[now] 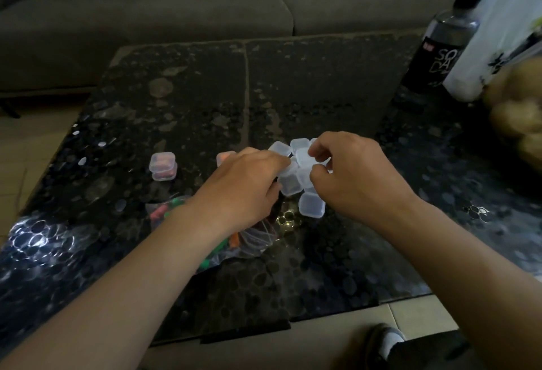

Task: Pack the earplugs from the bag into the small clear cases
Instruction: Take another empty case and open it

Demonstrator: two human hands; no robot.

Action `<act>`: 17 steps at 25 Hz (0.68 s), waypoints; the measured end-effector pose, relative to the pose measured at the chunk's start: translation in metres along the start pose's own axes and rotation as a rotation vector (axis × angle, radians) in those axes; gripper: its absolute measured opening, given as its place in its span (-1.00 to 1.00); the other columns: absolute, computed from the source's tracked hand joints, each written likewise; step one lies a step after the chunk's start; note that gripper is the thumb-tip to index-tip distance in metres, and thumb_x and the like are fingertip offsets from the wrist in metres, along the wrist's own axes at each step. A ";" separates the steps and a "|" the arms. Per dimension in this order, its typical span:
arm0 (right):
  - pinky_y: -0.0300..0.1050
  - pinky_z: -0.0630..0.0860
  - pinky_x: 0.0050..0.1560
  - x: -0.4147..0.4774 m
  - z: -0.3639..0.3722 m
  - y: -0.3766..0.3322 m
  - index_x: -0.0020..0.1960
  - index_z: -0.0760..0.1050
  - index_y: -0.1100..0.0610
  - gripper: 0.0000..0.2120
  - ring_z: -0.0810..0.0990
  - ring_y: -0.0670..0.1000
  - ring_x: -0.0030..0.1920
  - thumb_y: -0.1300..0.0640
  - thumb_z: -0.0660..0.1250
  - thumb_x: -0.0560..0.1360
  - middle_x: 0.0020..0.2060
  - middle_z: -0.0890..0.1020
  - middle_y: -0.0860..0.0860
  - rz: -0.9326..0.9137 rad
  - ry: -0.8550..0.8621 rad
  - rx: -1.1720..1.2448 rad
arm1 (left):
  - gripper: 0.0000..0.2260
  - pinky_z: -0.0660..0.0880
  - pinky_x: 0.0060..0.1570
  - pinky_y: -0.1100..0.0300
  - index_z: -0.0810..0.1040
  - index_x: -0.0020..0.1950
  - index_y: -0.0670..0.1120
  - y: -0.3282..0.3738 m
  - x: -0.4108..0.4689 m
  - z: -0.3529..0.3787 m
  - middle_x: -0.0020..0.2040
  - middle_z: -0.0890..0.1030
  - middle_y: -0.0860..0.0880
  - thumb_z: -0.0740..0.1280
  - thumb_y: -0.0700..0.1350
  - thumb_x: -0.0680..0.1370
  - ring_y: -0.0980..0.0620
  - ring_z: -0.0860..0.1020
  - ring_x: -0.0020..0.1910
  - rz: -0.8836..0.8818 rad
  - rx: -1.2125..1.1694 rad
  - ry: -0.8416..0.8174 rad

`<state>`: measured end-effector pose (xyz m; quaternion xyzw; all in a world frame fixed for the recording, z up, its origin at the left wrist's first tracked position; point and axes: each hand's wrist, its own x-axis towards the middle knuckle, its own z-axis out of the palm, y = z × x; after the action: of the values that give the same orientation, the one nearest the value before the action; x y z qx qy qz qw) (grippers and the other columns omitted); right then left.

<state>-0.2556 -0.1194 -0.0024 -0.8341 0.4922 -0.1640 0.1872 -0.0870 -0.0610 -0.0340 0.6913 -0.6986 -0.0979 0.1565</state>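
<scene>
While the right hand (352, 177) pinches a clear case (304, 156) atop the pile (311, 204), the left hand (249, 184) curls round a second case (290, 186) beside it. The bag of earplugs (255, 237) lies on the tabletop (176, 90) under the left wrist, nearest that hand.

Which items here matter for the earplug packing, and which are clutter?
Job: empty clear cases, filled cases, earplug bag, left hand, right hand.
Clutter: soda bottle, white plastic bag, sofa.
</scene>
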 end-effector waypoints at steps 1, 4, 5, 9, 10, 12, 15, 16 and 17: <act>-0.11 0.57 0.02 0.000 0.000 0.000 0.24 0.55 0.09 -0.73 0.59 -0.01 0.03 0.18 0.32 0.54 0.10 0.61 0.00 -0.001 0.002 0.011 | -0.67 0.39 0.32 -0.13 0.54 0.36 0.00 -0.001 -0.001 0.001 0.24 0.61 -0.02 0.33 -0.16 0.60 -0.07 0.49 0.29 0.004 0.008 0.012; -0.07 0.60 0.02 0.000 -0.002 -0.002 0.20 0.58 0.09 -0.75 0.59 -0.02 0.00 0.18 0.32 0.54 0.05 0.63 -0.01 0.006 0.007 0.053 | -0.76 0.42 0.24 -0.13 0.58 0.27 -0.01 -0.004 -0.003 0.003 0.11 0.62 -0.01 0.35 -0.12 0.60 -0.09 0.54 0.16 0.054 0.053 0.042; -0.08 0.60 0.02 -0.001 -0.003 -0.003 0.20 0.58 0.09 -0.75 0.60 -0.02 -0.01 0.18 0.32 0.54 0.04 0.63 -0.02 0.008 0.007 0.064 | -0.79 0.43 0.21 -0.12 0.59 0.24 -0.02 -0.004 -0.004 0.004 0.06 0.62 -0.01 0.34 -0.10 0.61 -0.09 0.56 0.11 0.068 0.077 0.051; -0.14 0.60 -0.04 -0.003 -0.003 -0.005 0.19 0.58 0.07 -0.77 0.59 -0.09 -0.07 0.18 0.30 0.56 -0.03 0.63 -0.06 -0.036 0.016 0.111 | -0.83 0.55 0.06 0.06 0.60 0.19 -0.03 -0.004 -0.006 0.002 0.01 0.66 0.02 0.36 -0.14 0.61 0.02 0.62 0.01 -0.024 -0.185 0.236; -0.13 0.61 -0.05 -0.003 -0.003 -0.006 0.20 0.57 0.05 -0.77 0.59 -0.10 -0.09 0.17 0.30 0.56 -0.06 0.63 -0.09 -0.048 0.013 0.144 | -0.83 0.58 -0.02 0.14 0.61 0.18 0.02 -0.003 -0.008 -0.003 -0.03 0.68 0.05 0.39 -0.15 0.61 0.08 0.65 -0.03 -0.104 -0.368 0.290; -0.13 0.63 -0.07 -0.003 -0.003 -0.010 0.25 0.54 -0.02 -0.72 0.62 -0.13 -0.11 0.16 0.32 0.56 -0.11 0.65 -0.13 -0.041 -0.042 0.273 | -0.83 0.63 -0.07 0.16 0.64 0.10 0.05 0.000 -0.011 -0.015 -0.12 0.73 0.02 0.44 -0.19 0.58 0.09 0.70 -0.10 -0.284 -0.767 0.325; -0.06 0.68 -0.08 -0.005 0.000 -0.023 0.36 0.47 -0.04 -0.61 0.69 -0.12 -0.16 0.18 0.37 0.56 -0.18 0.72 -0.09 -0.024 -0.182 0.527 | -0.83 0.63 0.03 0.02 0.66 0.12 -0.09 0.000 -0.021 -0.029 -0.07 0.76 -0.11 0.43 -0.27 0.57 -0.06 0.74 -0.03 -0.440 -1.177 0.257; -0.04 0.68 -0.10 -0.005 0.001 -0.027 0.36 0.47 -0.02 -0.60 0.71 -0.10 -0.18 0.19 0.38 0.55 -0.21 0.74 -0.09 -0.026 -0.205 0.592 | -0.84 0.64 0.05 0.00 0.66 0.14 -0.14 0.000 -0.025 -0.033 -0.04 0.76 -0.14 0.41 -0.29 0.58 -0.09 0.74 0.00 -0.452 -1.249 0.239; -0.07 0.67 -0.14 -0.005 0.003 -0.031 0.34 0.49 0.00 -0.62 0.71 -0.10 -0.19 0.20 0.39 0.55 -0.22 0.74 -0.09 -0.022 -0.217 0.657 | -0.85 0.65 0.09 -0.02 0.65 0.15 -0.18 -0.002 -0.028 -0.036 -0.01 0.75 -0.17 0.39 -0.29 0.59 -0.11 0.74 0.01 -0.449 -1.295 0.224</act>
<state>-0.2329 -0.1005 0.0097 -0.7472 0.3812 -0.2260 0.4954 -0.0729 -0.0299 -0.0037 0.5925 -0.3190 -0.4531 0.5847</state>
